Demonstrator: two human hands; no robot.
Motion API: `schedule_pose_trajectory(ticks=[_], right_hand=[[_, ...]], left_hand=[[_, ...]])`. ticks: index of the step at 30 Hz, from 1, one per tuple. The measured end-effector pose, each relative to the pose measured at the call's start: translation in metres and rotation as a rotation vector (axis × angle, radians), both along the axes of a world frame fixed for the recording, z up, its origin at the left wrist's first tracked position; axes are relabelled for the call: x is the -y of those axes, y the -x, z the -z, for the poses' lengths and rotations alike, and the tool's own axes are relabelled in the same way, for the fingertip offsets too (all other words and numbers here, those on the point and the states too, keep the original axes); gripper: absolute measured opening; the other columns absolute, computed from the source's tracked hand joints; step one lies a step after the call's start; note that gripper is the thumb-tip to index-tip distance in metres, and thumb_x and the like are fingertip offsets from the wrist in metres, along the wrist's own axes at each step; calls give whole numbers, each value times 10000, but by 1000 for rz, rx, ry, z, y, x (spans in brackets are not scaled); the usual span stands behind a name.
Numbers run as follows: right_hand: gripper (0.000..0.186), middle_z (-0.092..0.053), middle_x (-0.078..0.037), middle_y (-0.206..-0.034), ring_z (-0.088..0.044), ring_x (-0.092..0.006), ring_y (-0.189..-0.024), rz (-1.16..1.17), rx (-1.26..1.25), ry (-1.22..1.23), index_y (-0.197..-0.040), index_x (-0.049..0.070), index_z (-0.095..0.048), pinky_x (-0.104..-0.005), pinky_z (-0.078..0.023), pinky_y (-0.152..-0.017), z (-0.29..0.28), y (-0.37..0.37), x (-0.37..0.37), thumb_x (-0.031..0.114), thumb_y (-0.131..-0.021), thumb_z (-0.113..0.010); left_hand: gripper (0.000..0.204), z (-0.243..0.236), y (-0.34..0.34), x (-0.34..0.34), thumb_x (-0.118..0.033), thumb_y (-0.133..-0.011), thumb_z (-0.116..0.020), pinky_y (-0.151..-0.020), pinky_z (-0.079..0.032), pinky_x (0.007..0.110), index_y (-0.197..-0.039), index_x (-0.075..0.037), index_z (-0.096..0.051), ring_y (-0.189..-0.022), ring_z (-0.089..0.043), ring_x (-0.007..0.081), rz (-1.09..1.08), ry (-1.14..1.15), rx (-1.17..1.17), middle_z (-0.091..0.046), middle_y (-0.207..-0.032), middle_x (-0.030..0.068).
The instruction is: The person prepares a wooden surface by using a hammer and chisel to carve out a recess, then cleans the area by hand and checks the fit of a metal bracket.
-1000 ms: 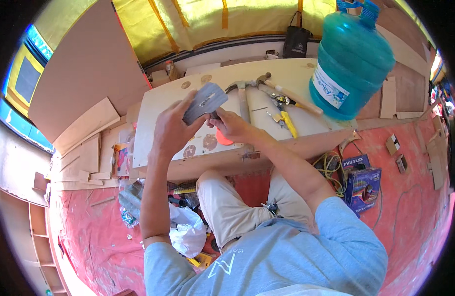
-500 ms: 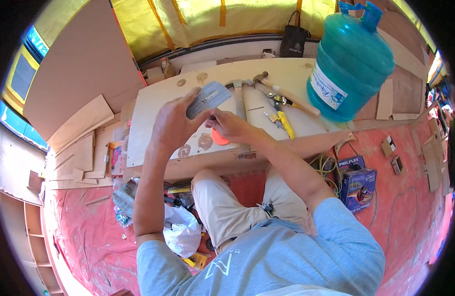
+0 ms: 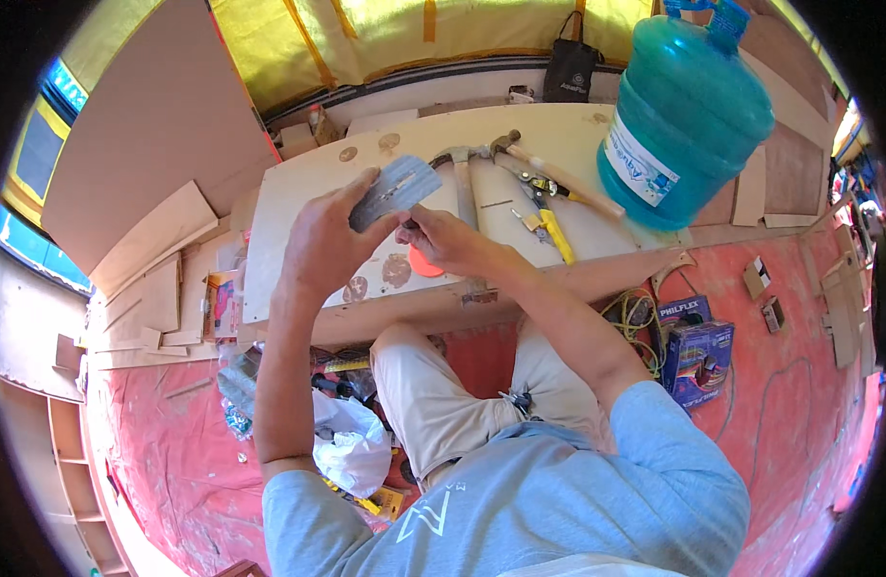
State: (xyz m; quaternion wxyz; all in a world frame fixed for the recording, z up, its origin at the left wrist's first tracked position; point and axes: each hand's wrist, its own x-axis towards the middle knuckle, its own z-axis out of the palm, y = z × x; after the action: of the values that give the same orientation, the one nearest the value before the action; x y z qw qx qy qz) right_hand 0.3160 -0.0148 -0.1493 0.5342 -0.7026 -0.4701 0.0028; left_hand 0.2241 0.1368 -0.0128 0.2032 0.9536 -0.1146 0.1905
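A flat grey rectangular plate with a narrow mark along its middle is gripped in my left hand, tilted above the pale board table. Close to the plate's lower corner, my right hand has its fingers pinched together; whatever is between them is too small to make out. Partly hidden beneath the right hand lies a round orange-red object. Just beyond it are a claw hammer, a second hammer with a wooden handle and a yellow-handled tool.
A large blue-green water jug stands on the table's right end. Boxes and coiled yellow cord sit on the red floor at right. A white plastic bag lies left of my legs, and wood sheets lean at left.
The plate and both hands have shifted very slightly left with the whole view. My grasp on the plate looks the same.
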Motion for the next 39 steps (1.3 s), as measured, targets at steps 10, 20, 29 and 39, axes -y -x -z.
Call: schedule_pose_trajectory(ticks=[10, 20, 29, 39], right_hand=[[365, -600, -204, -1120, -597, -333, -1037, 297, 185, 115, -1233, 32, -471, -434, -485, -884, 7, -36, 48, 123, -900, -591], [376, -637, -234, -1061, -621, -382, -1008, 798, 79, 1015, -1170, 15, -535, -475, -496, -853, 34, -114, 188, 227, -874, -628], [357, -643, -222, -1028, -617, -400, -962, 750, 26, 892, -1155, 5, -513, -484, -482, -807, 17, -118, 201, 247, -907, -599], [395, -522, -17, -717, -519, -81, -529, 272, -279, -34, -1290, 51, -398, -252, -428, -464, -160, 17, 166, 250, -980, -541]], left_hand=[[613, 8, -5, 6, -427, -822, -701, -736, -525, 428, -1224, 22, -590, -832, -666, 374, -95, -132, 110, -680, -917, 229], [481, 2, -15, -1, -415, -825, -698, -672, -472, 473, -938, 44, -613, -732, -631, 412, -100, -91, -118, -636, -780, 273], [398, -3, -16, 6, -356, -804, -705, -689, -478, 494, -867, 27, -617, -754, -621, 428, -124, -94, -136, -632, -761, 261], [403, -3, -21, 14, -371, -800, -694, -718, -500, 500, -886, 17, -625, -784, -642, 410, -192, -148, -143, -653, -795, 247]])
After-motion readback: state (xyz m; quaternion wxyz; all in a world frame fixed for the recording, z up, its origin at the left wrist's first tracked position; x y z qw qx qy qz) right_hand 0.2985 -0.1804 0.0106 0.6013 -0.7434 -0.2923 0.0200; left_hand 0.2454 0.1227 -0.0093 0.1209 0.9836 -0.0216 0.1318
